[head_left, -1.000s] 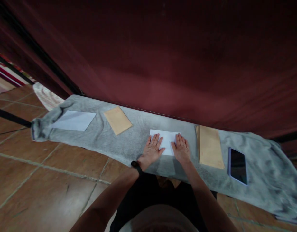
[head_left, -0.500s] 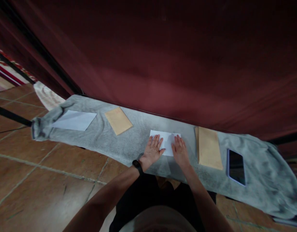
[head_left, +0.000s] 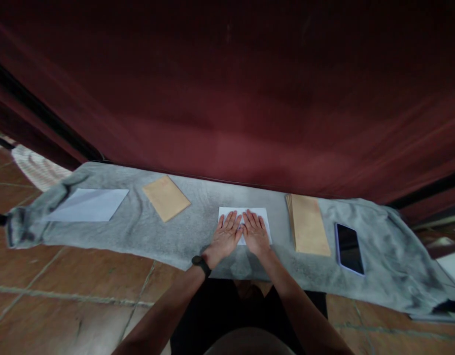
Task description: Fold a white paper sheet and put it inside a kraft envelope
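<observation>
A small white sheet of paper (head_left: 264, 219), perhaps folded, lies flat on the grey cloth (head_left: 197, 251) before me. My left hand (head_left: 226, 235) rests palm down on its left half, fingers stretched out. On the right half lies my right hand (head_left: 256, 234), also flat with its fingers extended. The two thumbs nearly meet over the middle of the sheet and cover much of it. To the right is a stack of brown envelopes (head_left: 310, 224), and a single brown envelope (head_left: 166, 198) lies at an angle to the left.
Another white sheet (head_left: 90, 204) lies at the far left of the cloth. A phone (head_left: 349, 248) with a dark screen is right of the envelope stack. A dark red fabric panel (head_left: 227, 123) rises behind the surface. Tiled floor (head_left: 83, 281) shows in front.
My right hand has slid left across the paper, closer to my left hand. The thumbs now come together at the middle. The camera view has shifted slightly.
</observation>
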A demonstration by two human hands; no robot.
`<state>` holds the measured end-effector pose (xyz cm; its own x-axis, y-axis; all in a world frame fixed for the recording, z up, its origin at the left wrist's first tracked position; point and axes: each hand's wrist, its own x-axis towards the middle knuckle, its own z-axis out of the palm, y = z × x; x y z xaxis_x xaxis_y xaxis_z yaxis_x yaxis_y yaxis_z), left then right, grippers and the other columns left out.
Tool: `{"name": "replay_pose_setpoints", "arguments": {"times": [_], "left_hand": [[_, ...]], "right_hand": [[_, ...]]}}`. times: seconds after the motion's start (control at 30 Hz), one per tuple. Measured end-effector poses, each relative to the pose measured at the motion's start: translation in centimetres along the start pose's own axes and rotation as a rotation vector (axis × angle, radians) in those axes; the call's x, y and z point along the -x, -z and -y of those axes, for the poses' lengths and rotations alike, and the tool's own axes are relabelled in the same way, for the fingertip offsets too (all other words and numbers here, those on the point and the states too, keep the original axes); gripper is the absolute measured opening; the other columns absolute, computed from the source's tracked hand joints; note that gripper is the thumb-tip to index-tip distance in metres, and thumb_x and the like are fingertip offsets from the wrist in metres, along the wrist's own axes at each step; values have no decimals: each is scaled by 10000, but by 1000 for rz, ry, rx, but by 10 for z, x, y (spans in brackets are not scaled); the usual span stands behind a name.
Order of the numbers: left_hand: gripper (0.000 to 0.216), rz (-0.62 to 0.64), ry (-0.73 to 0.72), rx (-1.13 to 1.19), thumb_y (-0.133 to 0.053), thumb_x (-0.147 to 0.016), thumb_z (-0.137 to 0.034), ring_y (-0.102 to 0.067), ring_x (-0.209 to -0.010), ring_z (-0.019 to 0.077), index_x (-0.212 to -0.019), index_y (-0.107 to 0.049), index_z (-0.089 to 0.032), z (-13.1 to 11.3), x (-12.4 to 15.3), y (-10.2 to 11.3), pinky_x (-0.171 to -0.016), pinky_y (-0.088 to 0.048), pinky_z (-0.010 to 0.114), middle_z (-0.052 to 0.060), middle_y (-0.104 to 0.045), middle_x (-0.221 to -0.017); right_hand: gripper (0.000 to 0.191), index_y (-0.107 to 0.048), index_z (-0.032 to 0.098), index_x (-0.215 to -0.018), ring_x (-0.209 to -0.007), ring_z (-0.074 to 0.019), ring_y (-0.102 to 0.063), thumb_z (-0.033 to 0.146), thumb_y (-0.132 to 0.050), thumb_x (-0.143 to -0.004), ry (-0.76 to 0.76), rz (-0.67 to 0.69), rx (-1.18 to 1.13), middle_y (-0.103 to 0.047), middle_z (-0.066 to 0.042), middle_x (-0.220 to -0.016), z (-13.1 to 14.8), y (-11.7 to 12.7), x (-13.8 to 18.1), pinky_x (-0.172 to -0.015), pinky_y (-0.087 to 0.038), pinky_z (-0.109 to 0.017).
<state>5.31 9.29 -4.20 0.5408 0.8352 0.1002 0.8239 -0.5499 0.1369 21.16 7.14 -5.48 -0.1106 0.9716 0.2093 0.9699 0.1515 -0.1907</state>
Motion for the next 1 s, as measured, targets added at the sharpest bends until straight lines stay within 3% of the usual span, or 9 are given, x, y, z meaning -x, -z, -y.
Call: {"name": "replay_pose_setpoints", "arguments": {"times": [0.33,0.6,1.0], "left_hand": [[589,-27,39,14,-253,-1047,-431,-213,-1525,224,-1548,-344,-135,0,-27,-3,-1251,-142,460,96,-326,-1615],[599,-58,102,-22,-254,-1043,-426,-246,-1515,226,-1543,-350,-110,14,-17,4,-1247,-156,431,119,-341,-1604],[616,-78,214,-65,-268,-1036,-415,-298,-1495,253,-1543,-340,-72,29,6,3,-1240,-181,440,137,-353,-1594]], "right_hand": [[514,-389,154,-1530,-1454,-284,-355,253,-338,-1028,-50,-33,21,-365,-88,-1597,-4,-2,-9,-1190,-232,-491],[540,-399,123,-1522,-1444,-297,-374,365,-334,-1044,-96,-68,46,-376,-116,-1586,-11,-5,-6,-1191,-243,-486],[560,-374,93,-1532,-1421,-307,-399,359,-317,-1042,-144,-130,97,-402,-137,-1568,-36,1,16,-1173,-262,-482]]}}
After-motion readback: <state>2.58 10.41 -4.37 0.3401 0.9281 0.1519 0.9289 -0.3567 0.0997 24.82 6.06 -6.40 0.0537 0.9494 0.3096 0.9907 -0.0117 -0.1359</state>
